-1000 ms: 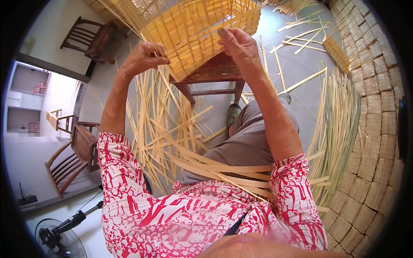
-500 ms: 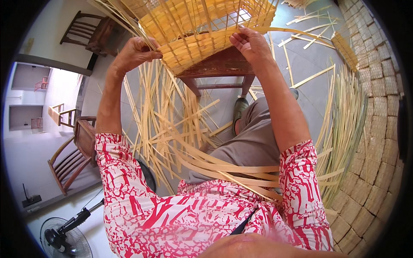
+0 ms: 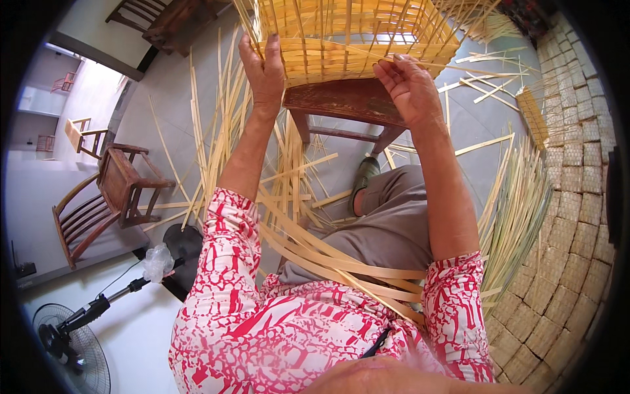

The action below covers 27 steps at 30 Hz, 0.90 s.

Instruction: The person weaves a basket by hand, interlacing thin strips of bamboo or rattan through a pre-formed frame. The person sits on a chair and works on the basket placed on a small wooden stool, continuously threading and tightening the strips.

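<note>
A half-woven yellow basket point(image 3: 315, 67) of flat bamboo-like strips rests on a dark red wooden stool point(image 3: 341, 102), its upright stakes sticking up unwoven. My left hand point(image 3: 266, 79) grips the basket's near left corner, thumb and fingers on either side of it. At the right part of the near wall, my right hand point(image 3: 415, 88) pinches a thin weaving strip point(image 3: 453, 66) between thumb and fingers. That strip runs along the wall and trails off to the right. Several loose flat strips point(image 3: 328, 259) lie across my lap.
Long pale strips point(image 3: 223, 125) are strewn on the floor left of the stool, and a bundle of thin ones point(image 3: 515, 203) lies at right. Stacked woven blocks point(image 3: 567, 217) line the right side. A wooden chair point(image 3: 118, 187) and a fan point(image 3: 72, 345) stand at left.
The basket has turned and sits further right in view. My left hand has shifted from the stakes to the corner, thumb now upward. My right hand still pinches near the right part of the wall.
</note>
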Each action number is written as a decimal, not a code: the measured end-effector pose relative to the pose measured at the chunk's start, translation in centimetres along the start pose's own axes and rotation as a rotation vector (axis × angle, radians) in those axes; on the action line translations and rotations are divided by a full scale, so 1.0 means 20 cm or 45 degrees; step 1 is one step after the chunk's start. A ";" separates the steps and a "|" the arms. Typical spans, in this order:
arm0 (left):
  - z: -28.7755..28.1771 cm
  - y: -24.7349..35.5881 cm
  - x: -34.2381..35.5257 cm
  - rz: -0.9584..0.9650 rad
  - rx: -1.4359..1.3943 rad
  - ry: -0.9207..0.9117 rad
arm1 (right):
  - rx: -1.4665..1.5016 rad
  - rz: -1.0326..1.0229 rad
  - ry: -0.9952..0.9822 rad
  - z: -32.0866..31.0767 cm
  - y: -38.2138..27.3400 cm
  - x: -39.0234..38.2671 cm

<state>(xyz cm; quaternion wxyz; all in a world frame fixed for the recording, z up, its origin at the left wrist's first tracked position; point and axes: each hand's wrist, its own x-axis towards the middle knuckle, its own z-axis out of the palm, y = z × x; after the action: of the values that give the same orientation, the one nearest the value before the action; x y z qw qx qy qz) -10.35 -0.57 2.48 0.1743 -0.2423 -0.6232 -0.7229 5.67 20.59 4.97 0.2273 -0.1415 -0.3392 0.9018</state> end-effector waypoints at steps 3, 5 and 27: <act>0.05 -0.02 0.00 -0.066 -0.202 0.087 | 0.017 -0.013 0.073 0.02 -0.01 -0.01; 0.05 -0.02 -0.01 -0.104 -0.203 0.105 | 0.090 -0.025 0.077 0.02 -0.01 0.00; 0.28 0.35 0.04 0.727 0.441 -0.792 | 0.504 0.146 0.004 -0.08 0.01 -0.03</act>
<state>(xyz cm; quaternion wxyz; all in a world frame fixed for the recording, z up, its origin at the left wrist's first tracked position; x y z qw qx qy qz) -6.37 3.90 9.23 0.2092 -0.5770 -0.6660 -0.4239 6.68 20.96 3.70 0.1997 -0.1147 -0.1464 0.9620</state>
